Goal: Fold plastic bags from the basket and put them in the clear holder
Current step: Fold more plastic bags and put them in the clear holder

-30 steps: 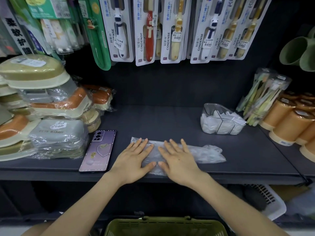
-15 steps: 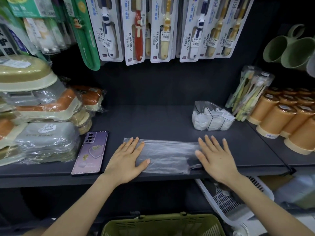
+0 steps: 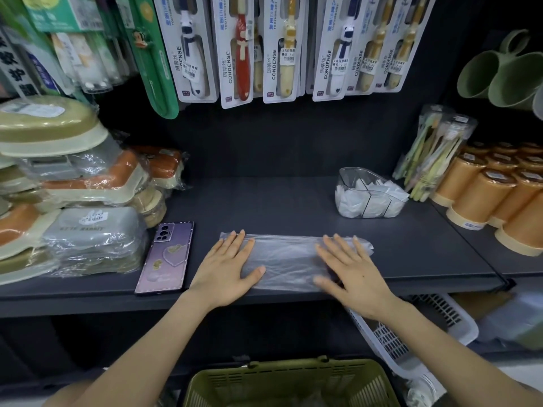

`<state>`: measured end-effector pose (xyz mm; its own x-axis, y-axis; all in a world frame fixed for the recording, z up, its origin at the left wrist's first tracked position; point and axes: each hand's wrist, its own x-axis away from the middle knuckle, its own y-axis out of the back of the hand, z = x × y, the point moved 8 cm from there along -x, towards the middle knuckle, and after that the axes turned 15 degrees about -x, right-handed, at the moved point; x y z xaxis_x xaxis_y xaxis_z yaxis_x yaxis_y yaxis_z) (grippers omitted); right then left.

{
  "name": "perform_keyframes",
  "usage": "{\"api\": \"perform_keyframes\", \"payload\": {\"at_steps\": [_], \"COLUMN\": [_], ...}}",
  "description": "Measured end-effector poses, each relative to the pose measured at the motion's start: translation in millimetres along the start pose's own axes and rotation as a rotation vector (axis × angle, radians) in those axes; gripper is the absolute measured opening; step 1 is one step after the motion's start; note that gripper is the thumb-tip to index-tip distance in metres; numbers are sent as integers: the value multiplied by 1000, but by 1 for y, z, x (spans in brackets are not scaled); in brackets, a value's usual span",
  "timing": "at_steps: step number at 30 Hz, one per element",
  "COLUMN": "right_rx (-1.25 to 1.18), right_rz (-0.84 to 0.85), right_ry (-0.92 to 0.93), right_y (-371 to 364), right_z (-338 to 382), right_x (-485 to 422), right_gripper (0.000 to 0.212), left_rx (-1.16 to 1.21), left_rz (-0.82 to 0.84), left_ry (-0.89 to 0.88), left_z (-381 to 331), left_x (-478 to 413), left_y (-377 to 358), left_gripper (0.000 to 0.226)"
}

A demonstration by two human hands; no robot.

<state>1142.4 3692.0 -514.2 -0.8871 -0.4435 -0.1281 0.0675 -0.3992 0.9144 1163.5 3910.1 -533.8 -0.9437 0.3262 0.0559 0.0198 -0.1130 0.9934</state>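
My left hand (image 3: 226, 268) and right hand (image 3: 352, 271) lie flat, fingers straight, pressing one plastic bag (image 3: 288, 259) into a strip, front-left of the clear holder (image 3: 346, 183), which already holds folded bags (image 3: 361, 201). I judge its folding unfinished.

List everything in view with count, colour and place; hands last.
Thin plastic bag: one, clear, shelf front
Rigid plastic holder: one, clear, shelf right, holding folded bags
Phone: one, purple, left of bag
Slotted shopping basket: one, olive, below shelf
Slotted storage basket: one, white, lower right
Carded toothbrushes: several, mixed, hanging above
Plastic cups: several, orange, far right
Wrapped soap boxes: several, mixed, stacked left
Left hand: one, flat on bag's left
Right hand: one, flat on bag's right
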Motion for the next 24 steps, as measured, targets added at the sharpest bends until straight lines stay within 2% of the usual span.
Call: {"api": "perform_keyframes", "payload": {"at_steps": [3,5,7,9,11,13,14,19,22,24], "right_rx": [-78,-183,-278,-372,-427,-457,-496,-661,-719,-750], "right_rz": [-145,-156,-124,-87,-79,-91,-90,-68,-60,-61], "right_ry": [308,335,269,187,112,41,-4,-208,-315,-366], "right_y": [3,2,3,7,12,18,19,22,20,18], "right_z": [25,29,25,20,14,9,7,-5,-15,-21], "right_x": [11,11,7,2,-2,-8,-11,-32,-45,-51], "right_gripper": [49,30,27,31,33,22,15,20,21,20], "left_rx": [26,64,180,459,736,729,737,813,871,863], "left_rz": [19,39,52,25,-103,-224,-237,-49,-29,-82], "left_ry": [-9,-10,-9,26,90,61,16,-40,51,143], "left_z": [2,3,6,12,26,34,34,31,39,46], "left_x": [-2,-3,-4,-2,3,11,14,20,12,5], "left_y": [-2,-4,-2,5,15,28,31,30,24,22], "left_gripper": [128,128,120,97,72,59,60,74,56,38]}}
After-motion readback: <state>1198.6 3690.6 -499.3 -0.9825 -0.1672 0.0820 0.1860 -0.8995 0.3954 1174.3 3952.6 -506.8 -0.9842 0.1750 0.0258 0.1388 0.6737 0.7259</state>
